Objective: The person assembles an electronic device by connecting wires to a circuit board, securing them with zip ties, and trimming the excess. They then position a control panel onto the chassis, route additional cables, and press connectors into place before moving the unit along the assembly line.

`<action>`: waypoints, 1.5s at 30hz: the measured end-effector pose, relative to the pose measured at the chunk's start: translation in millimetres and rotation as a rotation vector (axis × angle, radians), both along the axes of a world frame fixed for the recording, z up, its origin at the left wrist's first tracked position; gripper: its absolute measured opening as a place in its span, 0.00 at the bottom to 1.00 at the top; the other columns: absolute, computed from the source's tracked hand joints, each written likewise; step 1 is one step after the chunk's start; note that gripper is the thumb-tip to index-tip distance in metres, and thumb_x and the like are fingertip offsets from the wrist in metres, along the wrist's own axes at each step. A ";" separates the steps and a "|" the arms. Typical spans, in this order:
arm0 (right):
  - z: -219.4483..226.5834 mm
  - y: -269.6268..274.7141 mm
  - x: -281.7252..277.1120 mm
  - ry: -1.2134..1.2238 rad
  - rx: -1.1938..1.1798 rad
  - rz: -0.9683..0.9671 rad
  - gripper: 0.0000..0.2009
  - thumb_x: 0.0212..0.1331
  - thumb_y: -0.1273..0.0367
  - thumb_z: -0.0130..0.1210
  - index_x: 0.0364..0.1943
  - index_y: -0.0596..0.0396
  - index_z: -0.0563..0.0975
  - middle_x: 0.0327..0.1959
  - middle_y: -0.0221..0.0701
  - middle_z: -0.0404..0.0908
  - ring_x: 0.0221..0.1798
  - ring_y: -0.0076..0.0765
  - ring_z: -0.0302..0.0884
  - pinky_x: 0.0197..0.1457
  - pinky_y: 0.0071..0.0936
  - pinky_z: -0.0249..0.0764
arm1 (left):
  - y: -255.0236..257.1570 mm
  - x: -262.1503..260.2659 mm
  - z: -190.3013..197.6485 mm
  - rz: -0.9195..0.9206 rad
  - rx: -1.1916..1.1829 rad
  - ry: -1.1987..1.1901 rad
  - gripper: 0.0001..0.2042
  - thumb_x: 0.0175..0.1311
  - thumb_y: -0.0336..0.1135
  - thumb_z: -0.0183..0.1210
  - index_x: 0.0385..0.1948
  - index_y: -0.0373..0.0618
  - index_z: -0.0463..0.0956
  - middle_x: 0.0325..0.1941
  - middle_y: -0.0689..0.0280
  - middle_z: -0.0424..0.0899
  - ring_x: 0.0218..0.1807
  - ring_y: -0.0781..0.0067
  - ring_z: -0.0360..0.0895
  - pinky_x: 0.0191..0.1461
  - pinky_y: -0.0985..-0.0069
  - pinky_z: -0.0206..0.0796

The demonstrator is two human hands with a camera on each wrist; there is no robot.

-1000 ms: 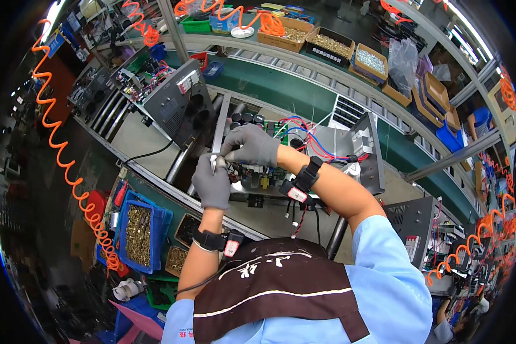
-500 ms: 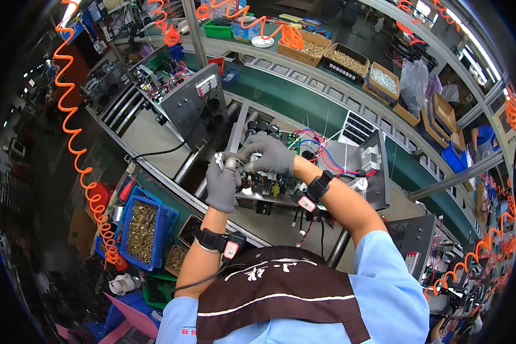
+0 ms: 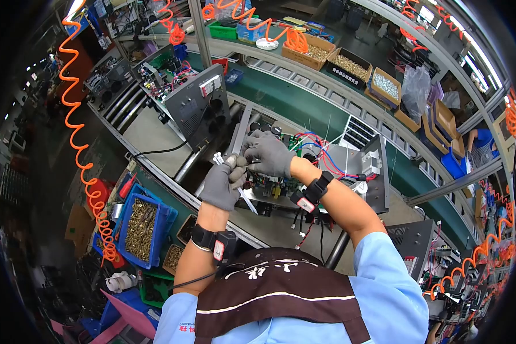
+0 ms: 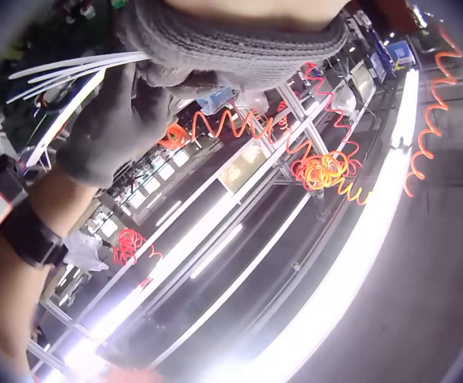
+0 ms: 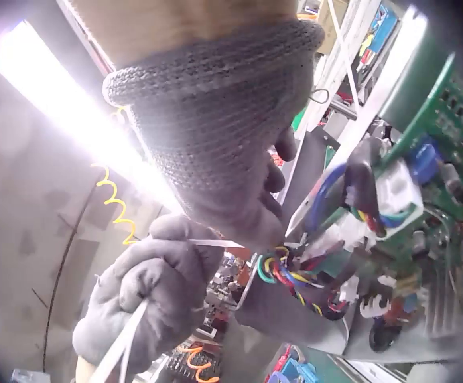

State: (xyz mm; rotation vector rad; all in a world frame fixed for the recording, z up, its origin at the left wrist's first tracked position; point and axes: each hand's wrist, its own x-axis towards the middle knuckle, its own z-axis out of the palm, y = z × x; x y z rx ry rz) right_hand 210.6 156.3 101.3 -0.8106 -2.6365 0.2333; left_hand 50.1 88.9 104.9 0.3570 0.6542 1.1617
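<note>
In the head view my gloved left hand (image 3: 223, 182) grips several white cable ties (image 3: 247, 200), whose ends stick out at both sides of the fist. The same cable ties (image 4: 80, 67) fan out from the glove in the left wrist view. My gloved right hand (image 3: 268, 153) is beside it, fingers bent over the open chassis. In the right wrist view one white strip runs from the left hand (image 5: 147, 291) to the fingertips of the right hand (image 5: 223, 167), which pinch it by a bundle of coloured wires (image 5: 295, 281). A green circuit board (image 5: 447, 167) lies beside these wires.
The chassis's grey metal panel (image 3: 378, 172) stands right of the hands. Another grey unit (image 3: 196, 106) stands on the rollers at left. A blue bin (image 3: 140, 229) of brass-coloured parts sits lower left. Orange coiled hoses (image 3: 74, 114) hang down. Cartons of small parts (image 3: 350, 66) line the back shelf.
The head view has shifted, moving the scene rightward. My left hand has turned, and long cable tie ends now show below it. The right hand stays over the chassis, its fingers more bent.
</note>
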 end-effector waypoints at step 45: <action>-16.1 -56.9 -10.4 0.178 0.198 -0.492 0.08 0.36 0.63 0.58 0.18 0.48 0.72 0.23 0.28 0.70 0.33 0.36 0.67 0.38 0.36 0.59 | -6.9 6.7 -6.2 -0.032 -0.128 -0.026 0.08 0.62 0.31 0.42 0.29 0.38 0.68 0.18 0.71 0.66 0.12 0.87 0.53 0.11 0.89 0.45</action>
